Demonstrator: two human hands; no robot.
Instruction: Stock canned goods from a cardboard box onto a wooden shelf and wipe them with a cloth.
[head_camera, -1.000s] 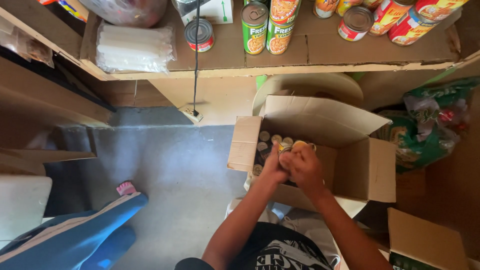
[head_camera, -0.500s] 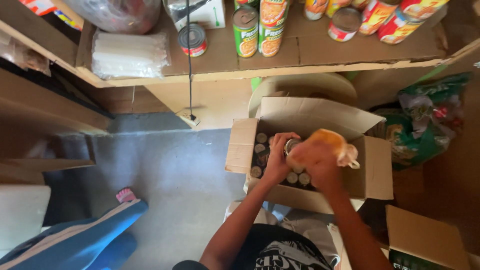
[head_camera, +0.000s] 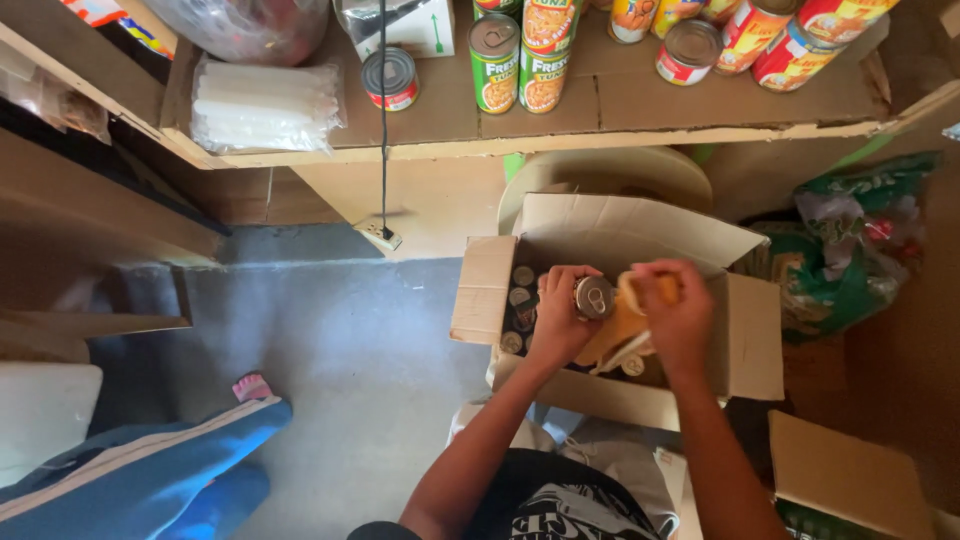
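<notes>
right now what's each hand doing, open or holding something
Left hand: closed around a can with a pull-tab lid, above the open cardboard box.
Right hand: closed on a yellow cloth, against the can.

Bare forearms; black shirt (head_camera: 560, 505) with white print.

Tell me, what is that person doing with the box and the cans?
The person is bent over an open cardboard box on the floor, with more cans inside. The left hand holds up one can, pull-tab lid facing the camera. The right hand grips a yellow cloth right beside it, touching the can. Above, a shelf carries more cans and a pack of white candles.
</notes>
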